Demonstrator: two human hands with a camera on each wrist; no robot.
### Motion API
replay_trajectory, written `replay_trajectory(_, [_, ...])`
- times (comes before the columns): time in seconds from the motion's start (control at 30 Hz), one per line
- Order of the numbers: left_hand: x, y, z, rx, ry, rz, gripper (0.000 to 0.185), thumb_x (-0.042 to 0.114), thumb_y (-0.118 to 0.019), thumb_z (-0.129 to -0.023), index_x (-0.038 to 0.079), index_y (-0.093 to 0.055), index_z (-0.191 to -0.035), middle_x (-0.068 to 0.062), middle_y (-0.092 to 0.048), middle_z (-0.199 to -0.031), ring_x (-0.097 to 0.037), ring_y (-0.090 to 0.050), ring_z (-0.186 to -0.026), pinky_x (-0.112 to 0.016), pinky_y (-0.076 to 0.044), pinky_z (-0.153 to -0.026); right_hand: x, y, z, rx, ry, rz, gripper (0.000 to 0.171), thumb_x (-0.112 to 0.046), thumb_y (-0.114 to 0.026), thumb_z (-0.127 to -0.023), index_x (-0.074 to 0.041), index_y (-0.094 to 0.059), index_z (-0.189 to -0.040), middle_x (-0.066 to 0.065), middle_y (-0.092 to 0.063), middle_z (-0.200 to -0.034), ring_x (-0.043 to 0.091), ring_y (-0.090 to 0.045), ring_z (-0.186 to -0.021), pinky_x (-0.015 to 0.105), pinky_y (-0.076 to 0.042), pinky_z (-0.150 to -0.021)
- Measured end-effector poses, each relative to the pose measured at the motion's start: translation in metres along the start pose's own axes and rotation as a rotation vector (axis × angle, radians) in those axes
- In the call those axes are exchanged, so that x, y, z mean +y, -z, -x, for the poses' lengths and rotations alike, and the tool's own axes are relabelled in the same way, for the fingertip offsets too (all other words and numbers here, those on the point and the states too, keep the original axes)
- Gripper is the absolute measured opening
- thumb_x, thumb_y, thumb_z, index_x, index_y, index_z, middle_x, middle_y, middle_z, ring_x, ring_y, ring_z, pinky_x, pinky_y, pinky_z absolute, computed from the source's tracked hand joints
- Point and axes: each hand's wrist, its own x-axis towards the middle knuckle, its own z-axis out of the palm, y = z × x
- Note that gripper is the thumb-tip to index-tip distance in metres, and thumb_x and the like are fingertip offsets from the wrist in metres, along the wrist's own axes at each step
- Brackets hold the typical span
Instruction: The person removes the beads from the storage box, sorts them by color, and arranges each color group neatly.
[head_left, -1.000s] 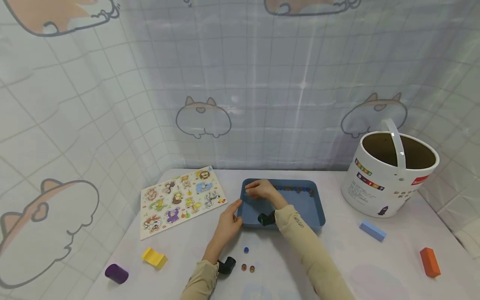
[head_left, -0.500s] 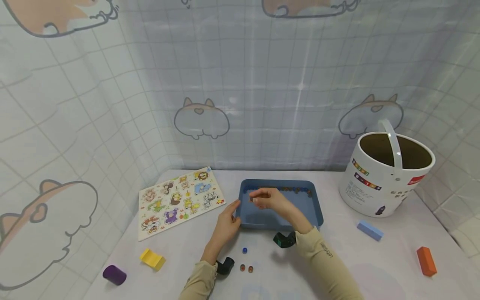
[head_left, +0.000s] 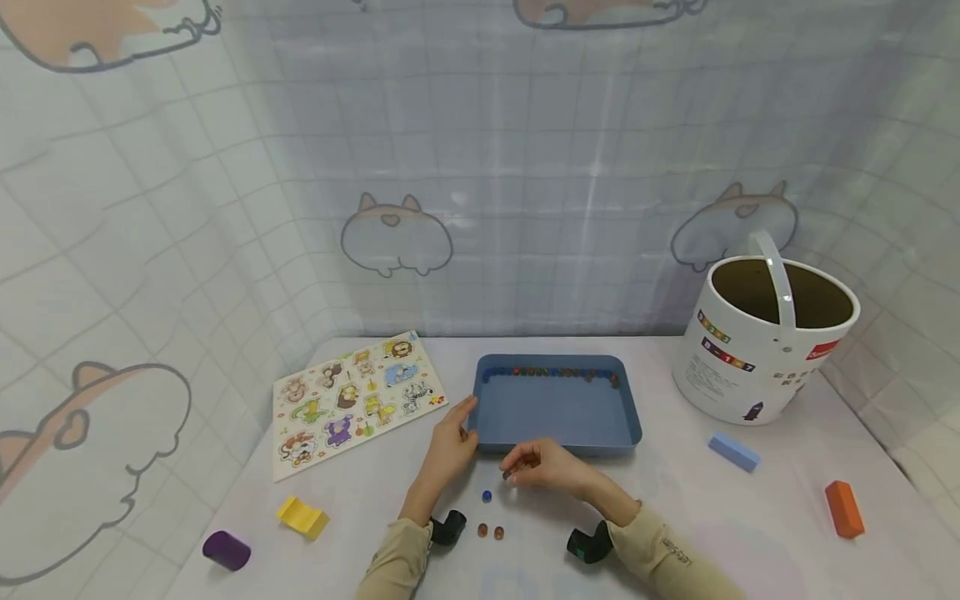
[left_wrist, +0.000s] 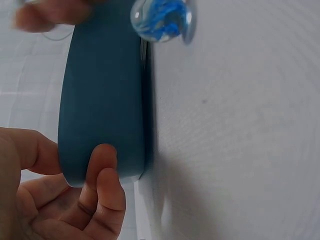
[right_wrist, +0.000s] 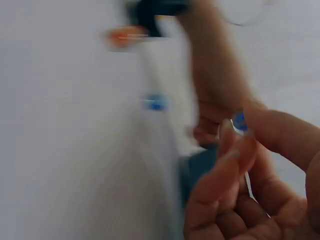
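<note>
Withdrawn from inside the blue tray [head_left: 558,408] since a second ago: right hand [head_left: 543,465], now on the tabletop [head_left: 675,517] just in front of the tray's near rim, fingers curled, beside the blue marble [head_left: 487,496]; whether pinching anything, cannot tell through blur. Left hand [head_left: 452,437] unmoved, gripping the tray's near left corner. Row of marbles [head_left: 551,372] along the far wall. Two brown marbles [head_left: 491,531] nearer the body.
</note>
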Motion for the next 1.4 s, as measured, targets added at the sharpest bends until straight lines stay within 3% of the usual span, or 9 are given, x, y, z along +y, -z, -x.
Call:
replay_trajectory(0.2, [0.002, 0.001, -0.001, 0.000, 0.011, 0.008, 0.058, -0.005, -0.055, -0.078, -0.004, -0.052, -0.136, -0.019, -0.052, -0.142, 0.001, -0.037, -0.054, -0.017, -0.038, -0.052, 0.014, -0.021, -0.005, 0.078, 0.048, 0.164, 0.017, -0.006, -0.072, -0.080, -0.002, -0.071, -0.097, 0.011, -0.070, -0.090, 0.003, -0.053, -0.062, 0.018, -0.044, -0.055])
replay_trajectory(0.4, [0.003, 0.003, 0.000, -0.009, 0.027, 0.013, 0.058, -0.003, -0.055, -0.079, -0.003, -0.051, -0.137, -0.016, -0.052, -0.143, 0.000, -0.038, -0.054, -0.017, -0.038, -0.052, 0.016, -0.027, -0.005, 0.108, 0.057, 0.277, 0.016, -0.007, -0.074, -0.078, -0.010, -0.073, -0.094, 0.002, -0.069, -0.081, 0.001, -0.051, -0.059, 0.018, -0.042, -0.054])
replay_trajectory(0.63, [0.003, 0.004, -0.001, -0.019, 0.027, 0.013, 0.058, -0.002, -0.055, -0.079, -0.003, -0.050, -0.137, -0.017, -0.051, -0.144, -0.001, -0.039, -0.054, -0.017, -0.038, -0.052, 0.015, -0.031, -0.005, 0.117, 0.068, 0.336, 0.013, -0.008, -0.076, -0.079, -0.012, -0.073, -0.090, 0.000, -0.070, -0.081, 0.000, -0.051, -0.059, 0.018, -0.042, -0.054])
replay_trajectory(0.97, [0.003, 0.003, 0.000, -0.012, 0.019, -0.001, 0.058, -0.002, -0.055, -0.079, -0.003, -0.052, -0.136, -0.017, -0.052, -0.143, 0.000, -0.039, -0.054, -0.017, -0.038, -0.053, 0.005, -0.023, -0.004, 0.108, 0.057, 0.298, 0.017, -0.007, -0.074, -0.080, -0.010, -0.072, -0.097, 0.002, -0.071, -0.091, 0.003, -0.052, -0.061, 0.019, -0.043, -0.055])
replay_trajectory(1.23, [0.005, 0.003, 0.000, -0.019, 0.034, 0.017, 0.058, -0.002, -0.055, -0.079, -0.003, -0.050, -0.137, -0.018, -0.050, -0.144, -0.001, -0.039, -0.053, -0.018, -0.039, -0.051, -0.019, 0.001, -0.001, 0.082, 0.110, 0.170, 0.026, -0.010, -0.068, -0.087, 0.003, -0.068, -0.109, 0.015, -0.070, -0.100, 0.005, -0.059, -0.076, 0.021, -0.050, -0.068])
replay_trajectory(1.4, [0.005, 0.002, -0.001, -0.025, 0.044, 0.024, 0.058, -0.002, -0.055, -0.079, -0.003, -0.050, -0.138, -0.017, -0.050, -0.145, -0.001, -0.040, -0.053, -0.018, -0.039, -0.050, -0.036, 0.023, -0.004, 0.110, 0.081, 0.136, 0.030, -0.018, -0.068, -0.089, 0.000, -0.067, -0.112, 0.012, -0.070, -0.104, 0.013, -0.063, -0.084, 0.030, -0.054, -0.075])
